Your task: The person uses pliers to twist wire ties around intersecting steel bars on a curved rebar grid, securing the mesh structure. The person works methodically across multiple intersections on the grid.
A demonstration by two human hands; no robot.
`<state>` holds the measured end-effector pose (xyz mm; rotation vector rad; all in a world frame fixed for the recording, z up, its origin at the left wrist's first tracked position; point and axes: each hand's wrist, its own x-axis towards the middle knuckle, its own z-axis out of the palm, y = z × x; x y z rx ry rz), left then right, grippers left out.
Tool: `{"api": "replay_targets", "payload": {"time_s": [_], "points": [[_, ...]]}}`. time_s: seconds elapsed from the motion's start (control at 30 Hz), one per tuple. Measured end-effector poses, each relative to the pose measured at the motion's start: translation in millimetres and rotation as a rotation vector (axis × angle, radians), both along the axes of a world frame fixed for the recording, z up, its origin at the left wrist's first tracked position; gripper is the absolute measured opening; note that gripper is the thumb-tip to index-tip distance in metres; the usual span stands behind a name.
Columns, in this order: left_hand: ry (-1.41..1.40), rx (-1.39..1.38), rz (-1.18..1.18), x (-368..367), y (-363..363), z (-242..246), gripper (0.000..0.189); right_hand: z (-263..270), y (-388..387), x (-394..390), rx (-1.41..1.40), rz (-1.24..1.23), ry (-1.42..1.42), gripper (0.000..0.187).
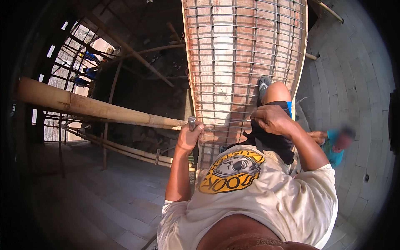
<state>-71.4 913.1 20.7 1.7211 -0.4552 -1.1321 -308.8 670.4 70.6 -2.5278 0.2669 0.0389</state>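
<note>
My left hand (188, 137) is closed around a hand tool (191, 119) with a grey metal head; its exact kind is hard to tell. Beside that hand runs the left edge of a long board formwork (223, 36). My right hand (275, 120) is over my thigh, its fingers pinched together on what looks like thin wire (232, 122) stretching across from the left hand. Below both hands lies a grid of steel reinforcing bars (234, 62), a little above the boards. My shoe (264, 82) rests on the grid.
A thick bamboo pole (93, 106) meets the formwork's left side, with more bamboo scaffolding (137, 153) below. Dark open depth lies left. Right, a person in a teal shirt (336, 156) is lower down by a block wall (350, 93). Distant people in blue (90, 72) are at upper left.
</note>
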Motion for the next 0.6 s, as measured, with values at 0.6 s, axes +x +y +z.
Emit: {"api": "replay_targets", "payload": {"time_s": [0.6], "points": [[0.047,-0.191,-0.309,-31,-2,26,0.021,32,62,14,0.171,-0.080,-0.159,0.020]]}}
